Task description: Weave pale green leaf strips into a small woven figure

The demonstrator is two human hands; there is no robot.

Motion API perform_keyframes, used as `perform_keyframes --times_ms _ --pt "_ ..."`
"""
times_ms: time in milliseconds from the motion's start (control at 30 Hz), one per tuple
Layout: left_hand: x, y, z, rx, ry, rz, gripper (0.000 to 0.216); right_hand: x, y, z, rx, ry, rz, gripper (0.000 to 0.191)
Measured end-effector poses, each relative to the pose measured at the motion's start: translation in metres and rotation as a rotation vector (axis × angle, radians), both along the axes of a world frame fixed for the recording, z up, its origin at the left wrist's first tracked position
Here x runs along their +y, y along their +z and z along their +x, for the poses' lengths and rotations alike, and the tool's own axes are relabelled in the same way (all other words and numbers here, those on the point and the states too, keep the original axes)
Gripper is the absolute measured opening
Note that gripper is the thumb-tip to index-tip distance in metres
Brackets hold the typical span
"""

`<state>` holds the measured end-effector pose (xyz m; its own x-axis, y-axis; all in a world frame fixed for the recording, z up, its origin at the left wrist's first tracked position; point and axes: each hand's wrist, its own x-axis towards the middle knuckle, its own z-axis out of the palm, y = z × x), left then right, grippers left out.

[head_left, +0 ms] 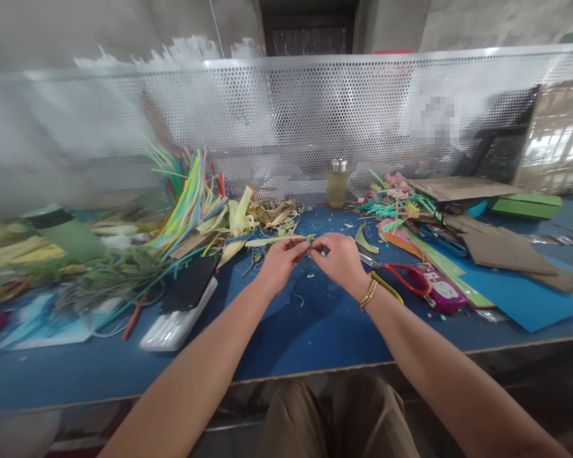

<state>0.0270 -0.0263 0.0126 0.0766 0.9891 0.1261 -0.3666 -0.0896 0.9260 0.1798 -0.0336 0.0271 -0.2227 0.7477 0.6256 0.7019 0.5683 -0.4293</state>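
Over the middle of the blue table my two hands meet, fingertips nearly touching. My left hand is closed in a pinch on a pale green, husk-like strip, whose flat end sticks out to the left. My right hand, with a gold bracelet at the wrist, pinches at the strip's other end; a small greenish bit shows between the fingertips, its detail too blurred to make out. Just right of this hand lie scissors with red handles and a yellow-handled tool. A curved husk piece rests behind them.
At left are a black phone on a white case, coloured stems and dried husks. A bottle stands before the perforated metal screen. To the right lie a purple pack, cardboard and blue paper.
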Motion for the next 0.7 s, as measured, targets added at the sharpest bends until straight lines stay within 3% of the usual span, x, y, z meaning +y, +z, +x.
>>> perform_keyframes --times_ms 133,300,700 --pt "-0.0009 -0.0004 0.0000 0.022 -0.038 -0.058 0.027 -0.0020 0.0011 -0.0001 -0.039 -0.014 0.011 0.013" --pt "-0.0004 -0.0003 0.0003 -0.109 -0.047 -0.108 0.026 -0.0034 0.0015 -0.0006 -0.070 0.020 -0.043 0.015" --pt "0.0036 -0.0091 0.0037 -0.198 0.008 -0.082 0.031 -0.0031 0.0019 -0.0034 -0.090 0.128 -0.014 0.012"
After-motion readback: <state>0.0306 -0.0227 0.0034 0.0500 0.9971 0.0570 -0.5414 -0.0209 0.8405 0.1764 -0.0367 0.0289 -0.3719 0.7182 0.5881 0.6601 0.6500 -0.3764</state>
